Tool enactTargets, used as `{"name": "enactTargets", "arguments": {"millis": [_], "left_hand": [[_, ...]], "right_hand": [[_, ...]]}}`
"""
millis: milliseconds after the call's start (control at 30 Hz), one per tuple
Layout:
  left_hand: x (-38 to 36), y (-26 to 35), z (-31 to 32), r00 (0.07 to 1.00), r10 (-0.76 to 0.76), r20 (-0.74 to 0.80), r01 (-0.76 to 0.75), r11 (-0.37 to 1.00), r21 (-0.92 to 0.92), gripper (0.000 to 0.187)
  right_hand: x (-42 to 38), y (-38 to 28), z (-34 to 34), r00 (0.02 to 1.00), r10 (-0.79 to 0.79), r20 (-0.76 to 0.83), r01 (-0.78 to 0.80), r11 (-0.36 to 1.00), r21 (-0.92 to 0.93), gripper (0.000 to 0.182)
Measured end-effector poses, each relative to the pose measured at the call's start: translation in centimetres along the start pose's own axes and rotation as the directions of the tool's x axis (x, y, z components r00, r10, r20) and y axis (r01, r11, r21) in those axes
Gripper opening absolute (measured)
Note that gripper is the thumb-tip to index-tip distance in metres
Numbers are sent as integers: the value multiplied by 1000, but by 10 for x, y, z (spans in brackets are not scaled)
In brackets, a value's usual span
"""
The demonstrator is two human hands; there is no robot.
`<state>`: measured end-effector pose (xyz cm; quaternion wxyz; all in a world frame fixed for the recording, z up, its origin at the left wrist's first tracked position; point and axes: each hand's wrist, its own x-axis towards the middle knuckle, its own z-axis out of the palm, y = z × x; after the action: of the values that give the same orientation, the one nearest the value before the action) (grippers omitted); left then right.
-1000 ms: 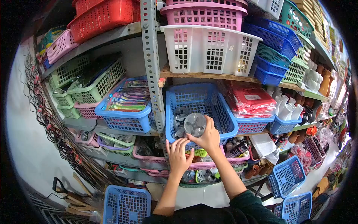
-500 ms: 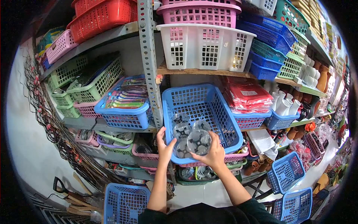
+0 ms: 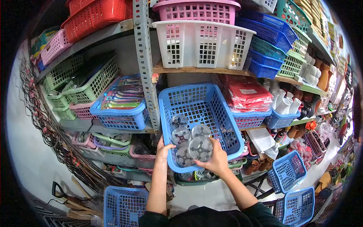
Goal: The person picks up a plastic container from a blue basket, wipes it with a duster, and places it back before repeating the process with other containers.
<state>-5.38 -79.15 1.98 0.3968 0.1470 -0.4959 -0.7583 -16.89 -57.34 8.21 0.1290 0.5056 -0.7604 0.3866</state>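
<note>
Holding a clear round pack [image 3: 200, 148], the right hand [image 3: 217, 160] keeps its fingers curled around the bottom edge. The pack is see-through plastic, shaped like a circle, with a dark cross shape showing inside. It sits low in a big blue basket [image 3: 227, 123], right at the front edge. Four more packs [image 3: 180, 130] just like it lie beside it in the basket, touching each other. The basket tips forward off the shelf [image 3: 211, 71], so its open top faces the person. It has little square holes all over its walls.

The left hand [image 3: 163, 147] grips the front left rim of the basket, with the thumb over the edge. To the left sits another blue basket [image 3: 124, 117] full of bright long packs. To the right lies a red stack [image 3: 247, 96] in another basket. Above stands a white basket [image 3: 202, 43].
</note>
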Motion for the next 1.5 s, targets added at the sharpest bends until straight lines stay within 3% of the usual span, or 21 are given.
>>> {"name": "enactTargets", "arguments": {"millis": [167,233,367,433,567,667,800,1133,1233,1300,1333,1367,1500], "left_hand": [[-3,8,10,1000,14,-21,-15,1000,-24,69],[-1,5,8,999,46,-21,-46,999,-14,71],[-1,4,2,1000,6,0,-6,999,36,71],[-2,4,4,1000,9,-7,-9,1000,5,71],[0,1,2,1000,-6,-26,6,1000,22,71],[1,2,0,999,-20,-35,21,1000,20,69],[-1,3,0,999,-13,-36,13,1000,5,69],[1,5,0,998,-61,-17,61,998,-26,74],[3,4,-3,997,-71,-21,71,997,-21,75],[5,2,-7,999,-50,5,50,999,-12,75],[6,4,-6,999,-52,9,52,999,-12,75],[6,6,-5,998,-56,11,56,998,-18,74],[7,12,-3,996,-92,13,93,995,-48,73]], "right_hand": [[51,12,-17,999,31,30,-31,1000,-3,99],[81,29,-8,992,-121,-45,112,981,-158,94],[147,64,19,993,-118,-1,116,972,-205,93],[171,77,34,990,-7,138,37,975,-220,98],[197,94,60,957,61,285,17,965,-263,103],[208,105,73,878,132,459,-6,964,-266,104],[209,119,94,842,135,522,49,945,-323,106],[208,136,95,765,71,640,55,983,-175,118],[206,132,95,722,89,686,-20,994,-108,116],[202,144,111,802,84,591,0,990,-141,111],[192,120,95,846,79,527,29,981,-192,92],[181,95,78,847,85,526,23,980,-196,92],[124,10,12,880,-138,455,156,988,-2,57]]}}
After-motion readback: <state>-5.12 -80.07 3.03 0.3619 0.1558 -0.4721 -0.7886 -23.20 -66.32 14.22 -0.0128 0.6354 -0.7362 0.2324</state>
